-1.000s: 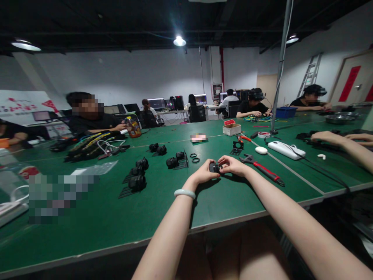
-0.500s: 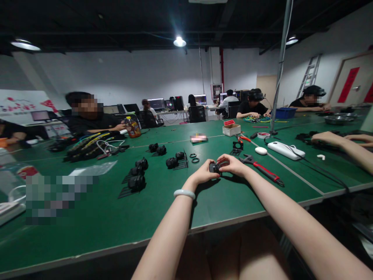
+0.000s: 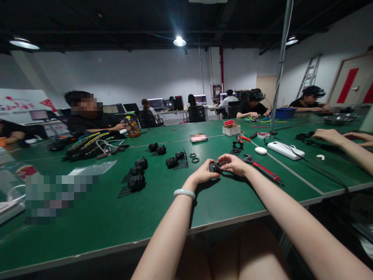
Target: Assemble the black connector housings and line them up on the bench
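Observation:
A small black round part (image 3: 215, 167) is held just above the green table (image 3: 163, 217). My left hand (image 3: 204, 171), below a pale bracelet, is closed round its left side. At its right side my right hand (image 3: 233, 165) has thumb and fingers pinched against the part. Two black rings (image 3: 195, 160) lie left of my hands. Beyond my right hand is a black bracket (image 3: 237, 147). Several black assemblies (image 3: 136, 182) stand further left, some on slotted plates.
An adjustable wrench (image 3: 266, 171) with red-black handles lies right of my right hand. Beyond it are a white power bank (image 3: 285, 151), a white oval object (image 3: 260, 151) and a metal pole (image 3: 279, 74). Another person's hands (image 3: 329, 137) work at the right; a small box (image 3: 231, 129) sits behind.
The fingers of my right hand have shifted slightly on the black part, and more of it shows. My left hand has stayed in place.

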### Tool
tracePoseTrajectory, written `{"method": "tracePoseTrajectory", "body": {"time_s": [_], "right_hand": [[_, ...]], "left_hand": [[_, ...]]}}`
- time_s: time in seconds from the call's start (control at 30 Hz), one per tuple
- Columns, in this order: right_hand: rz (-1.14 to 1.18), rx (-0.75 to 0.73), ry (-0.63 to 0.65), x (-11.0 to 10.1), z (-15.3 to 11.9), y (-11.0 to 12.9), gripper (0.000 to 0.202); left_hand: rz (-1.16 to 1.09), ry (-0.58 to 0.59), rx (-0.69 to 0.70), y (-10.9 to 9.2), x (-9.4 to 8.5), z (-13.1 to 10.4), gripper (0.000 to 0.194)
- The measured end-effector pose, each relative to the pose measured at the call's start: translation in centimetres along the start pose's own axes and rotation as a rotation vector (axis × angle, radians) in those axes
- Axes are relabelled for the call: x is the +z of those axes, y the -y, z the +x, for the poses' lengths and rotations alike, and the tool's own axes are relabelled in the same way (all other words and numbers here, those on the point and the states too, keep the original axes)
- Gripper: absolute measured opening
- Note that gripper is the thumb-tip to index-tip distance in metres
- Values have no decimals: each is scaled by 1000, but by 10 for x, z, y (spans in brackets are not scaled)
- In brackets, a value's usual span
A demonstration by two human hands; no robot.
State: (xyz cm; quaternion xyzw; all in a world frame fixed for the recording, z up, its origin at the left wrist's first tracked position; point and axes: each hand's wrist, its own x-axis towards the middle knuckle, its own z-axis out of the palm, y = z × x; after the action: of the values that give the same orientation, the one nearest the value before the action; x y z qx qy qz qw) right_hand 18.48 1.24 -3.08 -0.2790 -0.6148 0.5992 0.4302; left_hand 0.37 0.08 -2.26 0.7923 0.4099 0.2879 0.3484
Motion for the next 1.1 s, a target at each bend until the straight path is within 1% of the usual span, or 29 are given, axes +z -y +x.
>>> {"method": "tracePoseTrajectory", "body": {"time_s": [0.17, 0.3, 0.63, 0.9, 1.1], "right_hand": [[-158, -94, -16, 6, -1, 1, 36], [-228, -106, -36, 9, -2, 3, 35], [-222, -65, -60, 9, -3, 0, 32], [-116, 13, -49, 11, -3, 0, 30], [-178, -29, -32, 12, -5, 3, 28]], "left_hand": [[1, -5, 6, -3, 0, -2, 56], [6, -6, -20, -4, 1, -3, 56], [5, -15, -24, -7, 1, -4, 54], [-4, -24, -19, -7, 1, -3, 56], [8, 1, -21, -6, 1, -3, 55]]}}
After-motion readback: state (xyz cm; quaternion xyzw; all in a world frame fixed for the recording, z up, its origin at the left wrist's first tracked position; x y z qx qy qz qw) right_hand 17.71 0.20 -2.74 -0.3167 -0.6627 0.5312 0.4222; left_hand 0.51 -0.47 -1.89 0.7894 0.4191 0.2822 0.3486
